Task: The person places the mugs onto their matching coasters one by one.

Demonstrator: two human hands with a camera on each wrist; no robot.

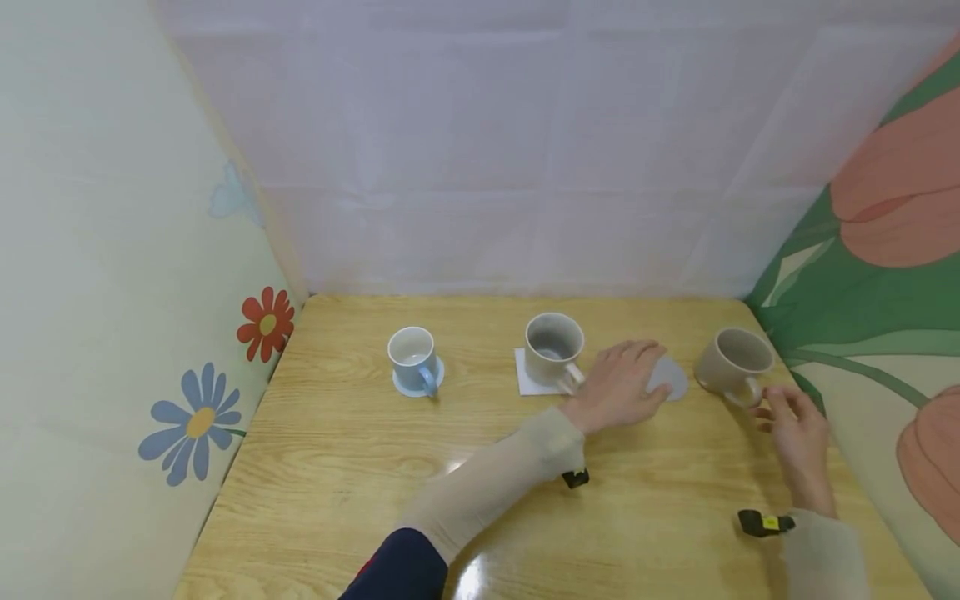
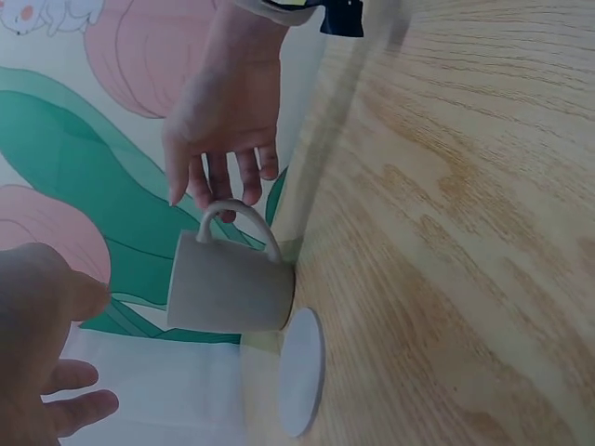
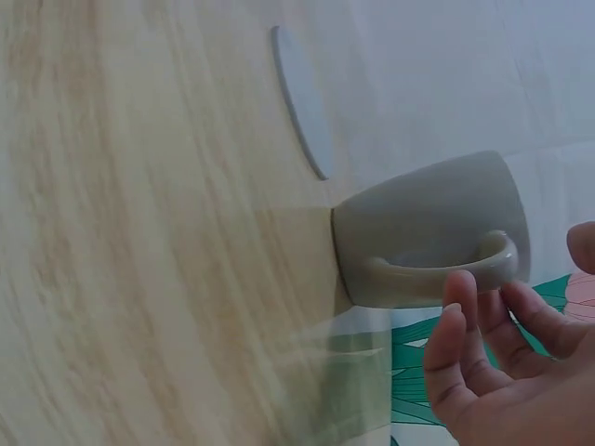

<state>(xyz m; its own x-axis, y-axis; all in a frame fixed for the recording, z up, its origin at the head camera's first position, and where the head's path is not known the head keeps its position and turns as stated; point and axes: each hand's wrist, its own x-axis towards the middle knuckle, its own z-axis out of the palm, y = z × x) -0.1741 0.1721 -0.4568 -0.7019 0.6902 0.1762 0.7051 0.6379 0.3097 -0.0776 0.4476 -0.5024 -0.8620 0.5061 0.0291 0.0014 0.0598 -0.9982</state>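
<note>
Right hand (image 1: 798, 429): fingers (image 3: 469, 348) loosely spread, tips just beside the beige mug's (image 1: 735, 363) handle, gripping nothing. Left hand (image 1: 618, 385): fingers flat on the round grey coaster (image 1: 670, 377). The mug stands upright on the desk (image 1: 360, 467), near its right edge, beside the coaster.

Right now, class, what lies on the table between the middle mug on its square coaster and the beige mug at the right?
In the head view, the left hand rests there, partly covering a round grey coaster.

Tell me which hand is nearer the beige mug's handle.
Right. The right hand has fingertips at the beige mug handle; the left hand rests on the round coaster beside the mug.
</note>
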